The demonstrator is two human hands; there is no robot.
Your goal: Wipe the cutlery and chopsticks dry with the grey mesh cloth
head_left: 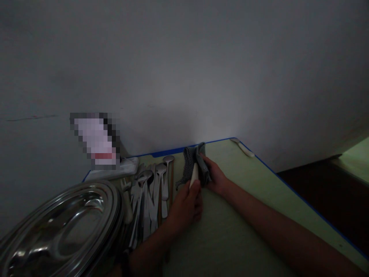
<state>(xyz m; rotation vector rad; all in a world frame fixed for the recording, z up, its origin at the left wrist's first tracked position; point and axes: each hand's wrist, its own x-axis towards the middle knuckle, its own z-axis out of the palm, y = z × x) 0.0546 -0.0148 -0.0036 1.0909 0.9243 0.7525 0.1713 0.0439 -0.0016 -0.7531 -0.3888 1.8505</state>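
Note:
My left hand (187,202) is closed round the lower end of a pale handle (194,175), which points up and away from me. The utensil's far end is hidden inside a grey checked cloth (190,159), so its kind does not show. My right hand (215,175) grips the cloth from the right side, around the covered end. Just left of my left hand lies a pile of metal spoons, forks and knives (148,200). A pale-handled piece of cutlery (243,148) rests alone near the far right corner of the table.
Stacked oval metal trays (83,188) stand at the left front. Behind them a blurred-out upright device (95,138) leans by a white flat box (127,169). The green table (259,200) has a blue edge and meets a grey wall (184,77) at the back.

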